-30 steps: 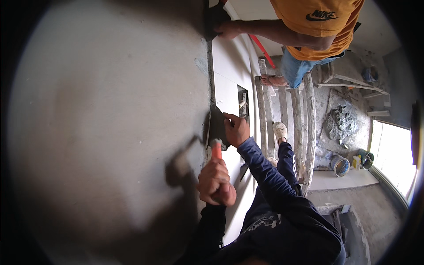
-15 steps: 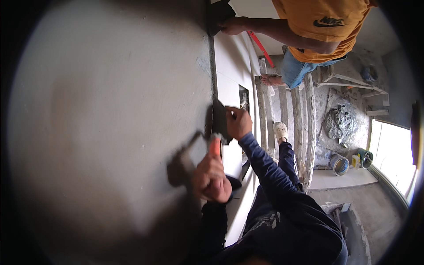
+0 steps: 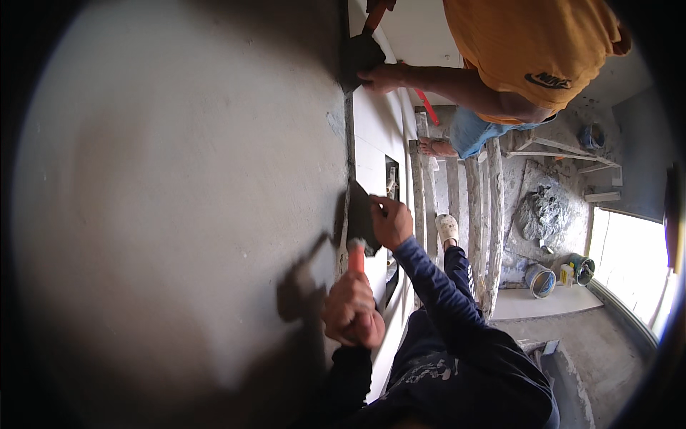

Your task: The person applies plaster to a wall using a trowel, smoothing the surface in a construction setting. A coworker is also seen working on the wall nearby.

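Observation:
My left hand (image 3: 351,309) is wrapped round the orange handle of a tool (image 3: 356,262), with a grey-smeared metal part at its top. Just beyond that, my right hand (image 3: 392,221) pinches the right edge of a dark flat plate (image 3: 364,223). The plate stands against the seam where a grey plastered surface (image 3: 179,179) meets a strip of white tile (image 3: 368,157). Whether handle and plate are one tool, I cannot tell.
Farther along, a co-worker in an orange shirt (image 3: 529,57) holds another dark plate (image 3: 362,58) and an orange handle (image 3: 373,18). Wooden planks (image 3: 493,229) run to the right. Buckets (image 3: 541,281) and a grey heap (image 3: 545,212) stand beyond.
The view has shifted, so the surroundings sit lower. Both my hands keep their grips at the seam. The co-worker's orange handle and second hand have come into sight at the top.

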Tool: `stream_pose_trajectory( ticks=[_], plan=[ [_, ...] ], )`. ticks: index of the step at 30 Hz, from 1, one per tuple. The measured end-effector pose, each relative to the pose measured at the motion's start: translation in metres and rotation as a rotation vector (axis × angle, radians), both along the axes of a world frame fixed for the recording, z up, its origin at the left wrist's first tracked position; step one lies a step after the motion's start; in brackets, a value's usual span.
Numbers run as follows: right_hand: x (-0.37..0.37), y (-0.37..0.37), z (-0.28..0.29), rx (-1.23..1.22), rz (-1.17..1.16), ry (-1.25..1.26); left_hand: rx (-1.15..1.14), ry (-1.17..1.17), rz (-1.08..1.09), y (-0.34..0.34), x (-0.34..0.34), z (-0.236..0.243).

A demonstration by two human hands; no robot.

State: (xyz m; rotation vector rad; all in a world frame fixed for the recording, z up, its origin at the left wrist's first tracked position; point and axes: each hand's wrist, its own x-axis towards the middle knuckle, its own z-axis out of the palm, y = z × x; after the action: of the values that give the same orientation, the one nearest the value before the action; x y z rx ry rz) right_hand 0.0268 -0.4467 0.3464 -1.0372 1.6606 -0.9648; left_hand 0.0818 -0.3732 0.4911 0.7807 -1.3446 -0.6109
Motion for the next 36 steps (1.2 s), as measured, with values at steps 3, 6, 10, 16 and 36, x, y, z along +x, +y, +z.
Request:
stream_pose_trajectory(
  ticks=[3, 6, 10, 16, 36],
  plan=[
    [0.004, -0.015, 0.0, -0.034, -0.038, 0.051, 0.023, -0.031, -0.013, -0.012, 0.002, 0.001],
    [-0.004, -0.038, -0.004, -0.096, -0.067, 0.065, 0.06, -0.043, 0.002, -0.03, 0.0, -0.003],
    [0.001, 0.001, 0.0, -0.079, -0.023, 0.025, 0.099, 0.012, -0.001, -0.004, -0.002, 0.003],
    [-0.005, -0.036, 0.004, -0.04, -0.037, 0.056, 0.077, 0.007, 0.059, -0.035, 0.0, 0.003],
    [0.014, 0.059, 0.02, 0.026, 0.036, 0.005, 0.128, -0.037, 0.044, 0.071, 0.024, 0.014]
  ],
)
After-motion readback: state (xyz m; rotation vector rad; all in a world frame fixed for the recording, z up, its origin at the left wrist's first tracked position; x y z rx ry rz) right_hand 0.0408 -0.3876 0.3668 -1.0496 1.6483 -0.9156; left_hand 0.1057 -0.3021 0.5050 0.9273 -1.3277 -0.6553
